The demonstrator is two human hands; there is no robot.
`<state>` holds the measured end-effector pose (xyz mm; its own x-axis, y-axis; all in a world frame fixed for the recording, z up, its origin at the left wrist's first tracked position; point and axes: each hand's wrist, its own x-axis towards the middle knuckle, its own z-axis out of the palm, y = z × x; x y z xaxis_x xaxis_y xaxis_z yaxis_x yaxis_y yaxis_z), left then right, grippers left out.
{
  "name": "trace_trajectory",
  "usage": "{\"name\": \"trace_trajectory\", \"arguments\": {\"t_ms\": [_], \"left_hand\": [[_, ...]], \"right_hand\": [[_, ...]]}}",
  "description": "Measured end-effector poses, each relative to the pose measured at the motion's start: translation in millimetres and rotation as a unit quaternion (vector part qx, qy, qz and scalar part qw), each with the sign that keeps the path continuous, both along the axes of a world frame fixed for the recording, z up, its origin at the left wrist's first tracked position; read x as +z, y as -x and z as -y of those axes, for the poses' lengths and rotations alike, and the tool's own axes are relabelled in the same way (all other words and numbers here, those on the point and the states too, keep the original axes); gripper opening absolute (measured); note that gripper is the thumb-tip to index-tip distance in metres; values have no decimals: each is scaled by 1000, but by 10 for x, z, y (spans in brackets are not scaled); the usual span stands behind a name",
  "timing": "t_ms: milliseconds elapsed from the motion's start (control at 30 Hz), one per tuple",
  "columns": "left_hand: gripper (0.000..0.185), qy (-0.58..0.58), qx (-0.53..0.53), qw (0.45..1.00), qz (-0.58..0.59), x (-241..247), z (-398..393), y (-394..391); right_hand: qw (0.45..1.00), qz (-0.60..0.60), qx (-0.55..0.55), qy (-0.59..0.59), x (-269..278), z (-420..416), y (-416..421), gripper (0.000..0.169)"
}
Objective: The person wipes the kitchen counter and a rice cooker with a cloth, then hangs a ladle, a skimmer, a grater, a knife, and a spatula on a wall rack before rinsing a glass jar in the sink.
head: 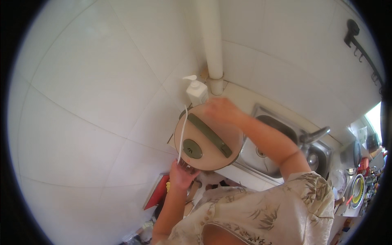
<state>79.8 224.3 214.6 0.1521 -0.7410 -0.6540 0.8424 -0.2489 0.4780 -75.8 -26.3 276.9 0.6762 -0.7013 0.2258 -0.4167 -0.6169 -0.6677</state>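
Observation:
A round beige cooker [211,131] with a green handle bar [209,134] and a green oval vent [193,148] on its lid stands in the corner beside the sink. Across the left of the lid runs a white cord [182,134], down to my left hand [182,176]. That hand is at the cooker's near rim, its fingertips partly hidden; whether it grips the cord or the rim is unclear. My right hand [222,110], blurred, is over the far right part of the lid, fingers indistinct. Behind the cooker stands a white pump bottle [197,92].
To the right is a steel double sink [242,159] with a faucet [315,134]. A white pipe [212,46] rises in the tiled corner. A red flat object [156,191] leans below left. Bowls [356,191] and kitchenware crowd the far right; a hook rail [364,55] hangs above.

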Motion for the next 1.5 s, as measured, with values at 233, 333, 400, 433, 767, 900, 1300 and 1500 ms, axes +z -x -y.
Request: {"name": "trace_trajectory", "arguments": {"t_ms": [233, 333, 400, 433, 767, 900, 1300, 1500], "left_hand": [[55, 17, 0, 1000, -25, 18, 22, 34], [55, 13, 2, 1000, -17, 23, 9, 41], [55, 23, 2, 1000, -14, 13, 1, 44], [55, 25, 6, 1000, -13, 18, 2, 47], [58, 37, -5, 999, -8, -171, -49, -44], [60, 25, -5, 1000, -7, -149, -43, -21], [60, 5, 2, 1000, 3, -169, -48, -11], [63, 11, 1, 1000, 5, -233, -76, -33]], "right_hand": [[977, 7, -149, 152, -137, 1156, -783, 33], [991, -67, -82, 85, -246, 1366, -920, 30], [992, -90, -64, 63, -278, 1443, -890, 28], [990, -94, -72, 71, -290, 1467, -836, 27], [987, -43, -148, -32, 798, 1331, 918, 30], [973, -71, -217, -31, 916, 1237, 1669, 31], [940, -273, -202, 37, 575, 1245, 3139, 28], [900, -372, -144, 176, 385, 1293, 3406, 22]]}}
